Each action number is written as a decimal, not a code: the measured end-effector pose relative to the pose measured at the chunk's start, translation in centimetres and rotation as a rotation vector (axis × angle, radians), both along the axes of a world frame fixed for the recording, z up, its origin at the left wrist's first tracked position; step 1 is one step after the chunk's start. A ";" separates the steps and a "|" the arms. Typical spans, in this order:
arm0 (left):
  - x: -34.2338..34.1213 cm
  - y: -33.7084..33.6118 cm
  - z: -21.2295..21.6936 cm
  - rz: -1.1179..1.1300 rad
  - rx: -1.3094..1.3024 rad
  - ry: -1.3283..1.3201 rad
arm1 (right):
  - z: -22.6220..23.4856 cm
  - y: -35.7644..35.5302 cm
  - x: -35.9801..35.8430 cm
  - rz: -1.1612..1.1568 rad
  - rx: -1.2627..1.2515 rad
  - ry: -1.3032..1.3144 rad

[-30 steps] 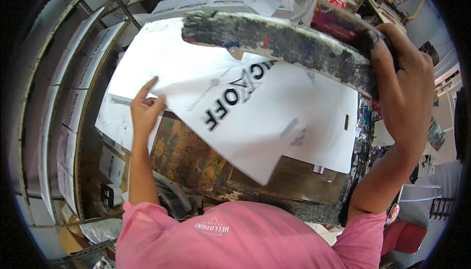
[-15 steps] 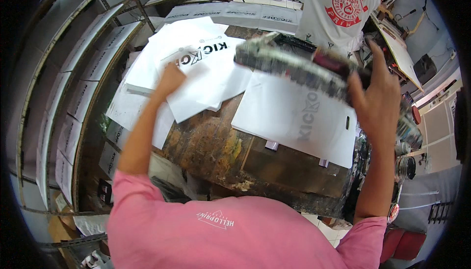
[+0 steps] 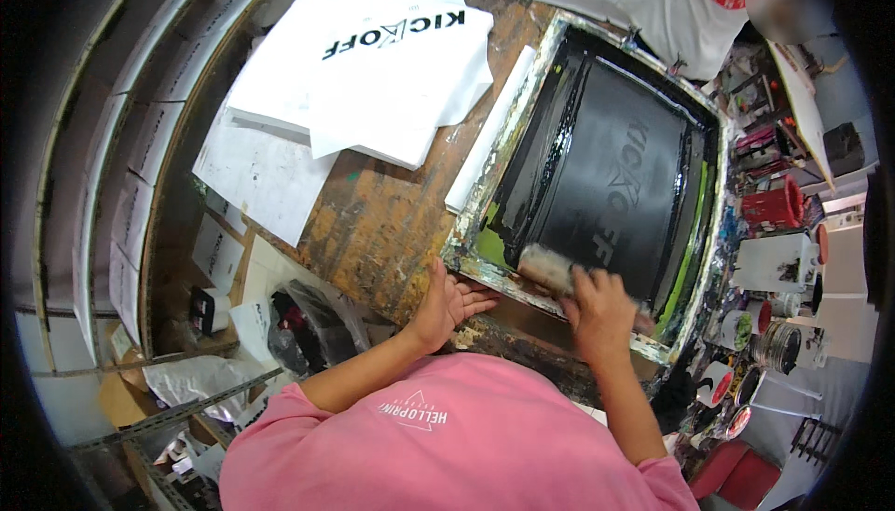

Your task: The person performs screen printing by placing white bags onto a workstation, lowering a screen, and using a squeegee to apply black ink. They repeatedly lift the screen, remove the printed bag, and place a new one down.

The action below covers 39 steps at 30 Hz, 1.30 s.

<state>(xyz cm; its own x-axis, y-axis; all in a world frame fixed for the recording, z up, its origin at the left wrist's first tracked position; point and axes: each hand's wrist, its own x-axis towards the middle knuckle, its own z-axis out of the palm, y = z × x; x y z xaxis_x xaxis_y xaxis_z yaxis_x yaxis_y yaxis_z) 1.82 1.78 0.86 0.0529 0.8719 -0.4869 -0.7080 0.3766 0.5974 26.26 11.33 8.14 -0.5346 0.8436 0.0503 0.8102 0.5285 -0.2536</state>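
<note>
Two hands work at the near edge of a screen-printing frame (image 3: 597, 175) that lies flat on the paint-stained worktop (image 3: 392, 222), right of centre in the frame. The right hand (image 3: 599, 310) has its grip closed around a squeegee (image 3: 550, 270), which sits at the lower edge of the dark inked mesh, its pale handle angled from lower right up to the left. The left hand (image 3: 447, 301) rests on the frame's lower left corner, palm half open and fingers spread against the wooden rim, holding nothing.

By the look of it the step in hand is the ink pass, with the blade standing at the near end of the mesh. A stroke from here would call for even downward pressure, the blade kept level across the lettering, and the left hand bracing the frame so it does not shift.

Both forearms come up from the lower edge of the frame over a pink shirt (image 3: 447, 436), the right one bent in at the wrist. Printed white sheets (image 3: 364, 63) lie stacked at upper left, well apart from the frame. Ink pots (image 3: 769, 203) crowd the right edge.
</note>
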 end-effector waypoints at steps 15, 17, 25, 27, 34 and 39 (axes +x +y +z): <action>-0.4 -1.3 -2.2 -0.007 0.149 0.027 | -4.9 33.8 1.0 0.002 0.412 -0.022; -0.5 -0.8 -2.8 -0.014 0.177 -0.050 | -3.6 34.2 2.4 0.050 0.336 -0.027; -0.4 -1.8 -3.3 0.040 0.302 -0.076 | 5.6 6.3 1.5 0.028 -0.146 -0.097; -0.6 -1.3 -1.5 0.008 0.389 -0.084 | 7.9 1.3 -0.1 -0.011 -0.092 0.005; -0.2 2.7 8.9 -0.016 0.822 -0.157 | 13.0 0.1 -1.1 -0.123 0.582 -0.066; -0.2 6.7 8.8 -0.185 0.513 1.600 | 17.7 4.4 -1.3 -0.154 0.778 -0.084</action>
<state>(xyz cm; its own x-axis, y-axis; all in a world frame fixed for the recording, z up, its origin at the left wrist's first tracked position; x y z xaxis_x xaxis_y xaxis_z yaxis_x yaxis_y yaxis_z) 1.59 8.44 9.69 -0.0656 0.9847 0.1617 0.7129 -0.0671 0.6981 24.95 15.77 25.84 -0.4433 0.6473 0.6201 0.8884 0.4095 0.2076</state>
